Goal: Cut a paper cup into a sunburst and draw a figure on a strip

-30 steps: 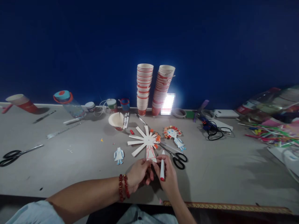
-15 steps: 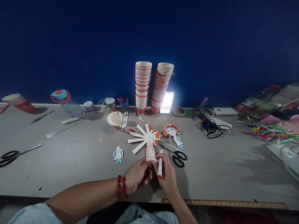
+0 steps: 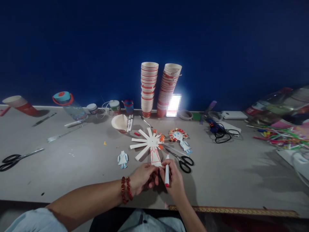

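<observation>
My left hand (image 3: pixel 145 176), with a beaded bracelet at its wrist, pinches the lower end of a paper cup cut into strips (image 3: pixel 151 141). The strips fan out from the round base, and a dress shape is drawn in red on the strip nearest me. A white marker with a red end (image 3: pixel 167 175) is gripped in my right hand (image 3: pixel 175 180), whose fingertips are close to the same strip's edge. Black-handled scissors (image 3: pixel 184 162) lie just right of the cutout. To its left rests a small paper dress figure (image 3: pixel 123 159); a finished-looking paper doll (image 3: pixel 178 135) lies at upper right.
Two tall stacks of paper cups (image 3: pixel 149 90) stand by the blue wall. A cut cup (image 3: pixel 119 123), a water bottle (image 3: pixel 69 104), another pair of scissors (image 3: pixel 14 159) and a ruler (image 3: pixel 64 133) are leftward. Cables (image 3: pixel 220 132) and colourful sticks (image 3: pixel 282 137) lie rightward.
The cut paper cup has tilted and shifted slightly left in my left hand. The marker in my right hand stands a little more upright in view. The whole view has shifted slightly.
</observation>
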Motion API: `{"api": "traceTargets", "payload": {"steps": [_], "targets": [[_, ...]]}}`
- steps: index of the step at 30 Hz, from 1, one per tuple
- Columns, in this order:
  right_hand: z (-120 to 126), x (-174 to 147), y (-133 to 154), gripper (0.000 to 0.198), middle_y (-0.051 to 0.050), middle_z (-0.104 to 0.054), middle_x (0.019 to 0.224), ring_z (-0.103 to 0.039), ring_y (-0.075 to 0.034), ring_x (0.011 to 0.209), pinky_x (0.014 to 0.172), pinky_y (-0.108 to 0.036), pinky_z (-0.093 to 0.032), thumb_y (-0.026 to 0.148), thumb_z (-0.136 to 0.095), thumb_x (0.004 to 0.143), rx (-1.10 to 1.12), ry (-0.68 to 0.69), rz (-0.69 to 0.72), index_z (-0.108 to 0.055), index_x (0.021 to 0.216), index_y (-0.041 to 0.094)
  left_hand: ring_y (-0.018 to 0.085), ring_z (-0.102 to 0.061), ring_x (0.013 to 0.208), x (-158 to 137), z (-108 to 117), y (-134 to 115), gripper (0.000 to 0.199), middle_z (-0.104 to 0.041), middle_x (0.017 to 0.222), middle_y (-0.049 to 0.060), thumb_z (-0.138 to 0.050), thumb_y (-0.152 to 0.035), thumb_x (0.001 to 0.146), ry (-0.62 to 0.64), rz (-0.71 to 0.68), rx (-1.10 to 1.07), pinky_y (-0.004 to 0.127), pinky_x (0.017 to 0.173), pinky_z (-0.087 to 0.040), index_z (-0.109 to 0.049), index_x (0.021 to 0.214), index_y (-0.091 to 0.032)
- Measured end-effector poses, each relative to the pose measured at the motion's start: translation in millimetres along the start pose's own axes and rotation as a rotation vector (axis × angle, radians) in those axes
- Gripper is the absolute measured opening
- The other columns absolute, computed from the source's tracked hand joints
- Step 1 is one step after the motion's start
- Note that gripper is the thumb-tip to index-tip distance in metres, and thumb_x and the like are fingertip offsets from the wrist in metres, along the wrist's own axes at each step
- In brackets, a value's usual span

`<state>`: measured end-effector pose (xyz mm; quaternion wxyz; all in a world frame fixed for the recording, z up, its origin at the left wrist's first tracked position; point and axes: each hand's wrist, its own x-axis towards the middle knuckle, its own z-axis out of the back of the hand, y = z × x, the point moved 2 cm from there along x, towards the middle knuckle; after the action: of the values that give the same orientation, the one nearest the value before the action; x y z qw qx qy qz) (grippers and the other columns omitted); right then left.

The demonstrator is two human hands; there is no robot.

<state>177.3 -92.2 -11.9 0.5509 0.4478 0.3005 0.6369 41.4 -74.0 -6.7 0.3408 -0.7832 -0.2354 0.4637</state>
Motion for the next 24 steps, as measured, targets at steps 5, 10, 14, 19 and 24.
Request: {"api": "traceTargets", "payload": {"steps": [5, 10, 14, 19, 24], "targets": [[-2.0, -2.7, -2.1, 0.01, 0.005, -0.053, 0.064, -0.052, -0.013, 0.051, 0.05, -0.021, -0.043, 0.03, -0.053, 0.091, -0.008, 0.0, 0.004, -0.048, 0.086, 0.023, 0.005, -0.033, 0.027, 2.8, 2.3, 4.9, 0.022, -0.055, 0.044, -0.004, -0.052, -0.038, 0.075, -0.053, -0.001, -0.001, 0.019, 0.034, -0.012, -0.057, 0.075, -0.017], [-2.3, -2.1, -1.9, 0.011, 0.005, -0.052, 0.062, -0.051, -0.012, 0.049, 0.048, -0.02, -0.041, 0.03, -0.054, 0.091, -0.015, -0.006, 0.0, -0.048, 0.084, 0.023, 0.005, -0.035, 0.027, 2.3, 4.8, 7.6, 0.019, -0.055, 0.044, -0.004, -0.047, -0.036, 0.077, -0.08, 0.005, 0.003, 0.019, 0.033, -0.016, -0.052, 0.072, -0.018], [-0.7, -0.4, -1.3, 0.009, 0.004, -0.053, 0.067, -0.053, -0.012, 0.053, 0.052, -0.021, -0.043, 0.027, -0.052, 0.091, -0.048, -0.01, 0.041, -0.047, 0.085, 0.022, 0.007, -0.043, 0.03, -1.0, 7.7, 5.9, 0.022, -0.058, 0.048, -0.002, -0.047, -0.039, 0.079, -0.069, 0.042, 0.002, 0.018, 0.035, -0.021, -0.051, 0.075, -0.018], [-2.9, -2.5, -1.1, 0.009, 0.004, -0.052, 0.066, -0.053, -0.013, 0.053, 0.053, -0.022, -0.042, 0.023, -0.048, 0.091, -0.133, -0.004, 0.068, -0.046, 0.083, 0.023, 0.013, -0.061, 0.044, -5.3, 8.2, 5.2, 0.029, -0.067, 0.06, 0.006, -0.05, -0.044, 0.079, -0.011, 0.062, -0.016, 0.019, 0.038, -0.031, -0.053, 0.078, -0.016], [2.9, -4.9, -1.4, 0.006, 0.002, -0.052, 0.068, -0.052, -0.014, 0.055, 0.056, -0.024, -0.042, 0.021, -0.048, 0.089, -0.237, -0.043, 0.149, -0.046, 0.083, 0.022, 0.015, -0.064, 0.048, -8.4, 14.1, 4.9, 0.034, -0.068, 0.063, 0.007, -0.051, -0.05, 0.078, -0.017, 0.062, -0.023, 0.019, 0.04, -0.034, -0.052, 0.08, -0.015]]}}
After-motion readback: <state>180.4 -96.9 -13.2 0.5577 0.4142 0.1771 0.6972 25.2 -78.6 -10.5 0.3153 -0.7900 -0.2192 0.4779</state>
